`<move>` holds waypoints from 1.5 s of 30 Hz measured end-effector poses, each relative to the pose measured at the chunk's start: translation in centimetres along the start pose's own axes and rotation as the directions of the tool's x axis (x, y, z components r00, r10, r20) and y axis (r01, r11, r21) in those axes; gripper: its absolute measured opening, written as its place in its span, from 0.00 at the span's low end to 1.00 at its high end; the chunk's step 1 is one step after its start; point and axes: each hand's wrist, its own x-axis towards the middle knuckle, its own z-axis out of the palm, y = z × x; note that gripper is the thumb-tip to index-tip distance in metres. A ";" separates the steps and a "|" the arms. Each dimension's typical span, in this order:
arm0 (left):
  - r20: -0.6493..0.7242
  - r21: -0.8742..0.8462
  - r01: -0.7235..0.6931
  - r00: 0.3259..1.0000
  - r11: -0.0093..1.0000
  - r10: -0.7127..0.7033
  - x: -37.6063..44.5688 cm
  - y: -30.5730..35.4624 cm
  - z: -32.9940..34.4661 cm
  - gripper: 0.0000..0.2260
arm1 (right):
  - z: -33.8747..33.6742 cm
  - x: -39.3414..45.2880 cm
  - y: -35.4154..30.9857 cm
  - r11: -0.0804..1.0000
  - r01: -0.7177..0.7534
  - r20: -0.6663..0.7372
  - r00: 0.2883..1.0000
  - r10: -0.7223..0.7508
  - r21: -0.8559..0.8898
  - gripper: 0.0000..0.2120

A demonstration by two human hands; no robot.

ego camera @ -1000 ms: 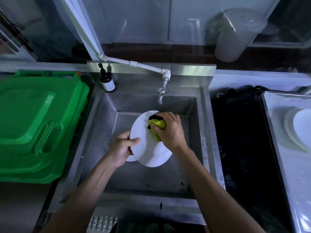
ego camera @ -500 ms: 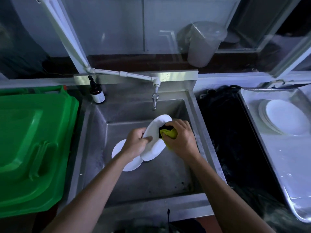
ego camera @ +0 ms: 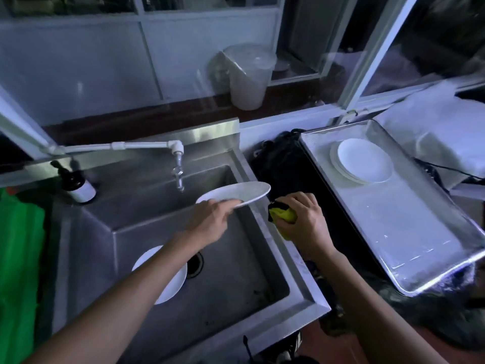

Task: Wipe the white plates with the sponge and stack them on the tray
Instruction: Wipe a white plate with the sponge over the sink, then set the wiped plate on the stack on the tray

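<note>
Bin in green at frame 9 o'clock, cut by the edge. Bottle, dark with a white label, on the sink's back ledge at 10 o'clock of the basin. Sink steel, tap hanging over its rear. Spare plate flat on the basin floor beside the drain, partly hidden by the left forearm. Left hand pinches the near rim of the lifted plate; that plate is nearly level, above the basin's 1 o'clock corner, below and right of the tap. Right hand just beside it at 3 o'clock, fingers curled round the sponge, yellow with a dark face; sponge is clear of the lifted plate, over the sink's right rim. Dark cloth or mat covers the tabletop between sink and tray, detail unclear. Tray steel, at 3 o'clock of the hands, well apart from the lifted plate. Stack of white plates sits in the tray's far-left part. Bucket, translucent with lid, on the sill at 12 o'clock.
</note>
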 end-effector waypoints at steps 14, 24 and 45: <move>0.012 0.057 -0.271 0.963 0.961 0.271 20.1 18.3 9.7 0.23 | -10.9 2.4 19.3 0.989 -0.130 -0.128 0.982 0.137 0.064 0.17; 0.101 0.116 -0.348 0.936 0.930 0.338 28.3 26.4 18.7 0.27 | -13.9 2.0 28.7 0.967 -0.235 -0.128 0.961 0.247 0.099 0.17; 0.330 0.311 -0.430 0.885 0.847 0.328 30.2 26.8 28.8 0.30 | -13.4 1.5 34.1 0.933 -0.324 -0.066 0.939 0.337 0.159 0.17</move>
